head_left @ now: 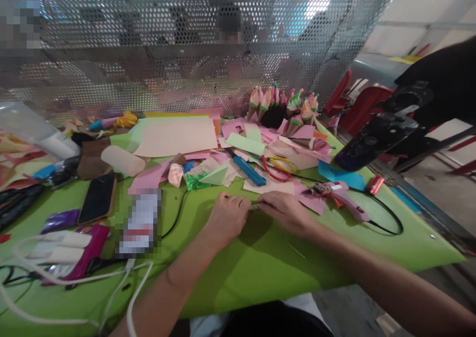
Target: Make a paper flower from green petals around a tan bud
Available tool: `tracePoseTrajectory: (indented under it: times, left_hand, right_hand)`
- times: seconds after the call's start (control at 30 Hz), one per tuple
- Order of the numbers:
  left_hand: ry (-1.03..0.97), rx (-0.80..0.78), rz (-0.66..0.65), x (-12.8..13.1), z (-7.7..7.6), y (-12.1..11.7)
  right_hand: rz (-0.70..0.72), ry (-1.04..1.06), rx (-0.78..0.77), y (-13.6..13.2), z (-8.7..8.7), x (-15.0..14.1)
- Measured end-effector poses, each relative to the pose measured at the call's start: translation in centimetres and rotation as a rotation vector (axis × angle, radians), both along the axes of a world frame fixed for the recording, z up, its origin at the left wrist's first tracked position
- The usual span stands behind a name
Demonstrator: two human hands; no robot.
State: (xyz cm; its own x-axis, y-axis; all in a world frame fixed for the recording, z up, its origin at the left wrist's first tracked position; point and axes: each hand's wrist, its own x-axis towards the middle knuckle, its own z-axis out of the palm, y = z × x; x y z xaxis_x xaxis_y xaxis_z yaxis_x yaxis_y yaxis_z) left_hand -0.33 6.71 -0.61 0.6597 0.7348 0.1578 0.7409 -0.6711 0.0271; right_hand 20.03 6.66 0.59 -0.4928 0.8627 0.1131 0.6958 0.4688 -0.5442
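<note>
Head: left hand [230, 212], right hand [284, 209] pinch sliver [254, 206]; cones [295, 122] hold swirls [295, 100].

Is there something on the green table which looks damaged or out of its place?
Yes: right of the right hand, the pink glue gun has a dark, crusty-looking front end, possibly soiled or scorched, unlike its body.

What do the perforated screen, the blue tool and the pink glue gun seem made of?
Perforated screen: probably metal, greyish sheen, given its regular round holes. Blue tool: likely plastic handle, smooth and evenly coloured. Pink glue gun: apparently moulded plastic, smooth rounded body.
</note>
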Motion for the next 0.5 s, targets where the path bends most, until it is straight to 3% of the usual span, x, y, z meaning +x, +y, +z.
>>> tracePoseTrajectory:
  times: [0.5]
  left_hand:
    - [-0.042, 0.239, -0.097, 0.11, -0.02, -0.30]
  right_hand:
    - [-0.072, 0.251, -0.343, 0.10, 0.01, 0.28]
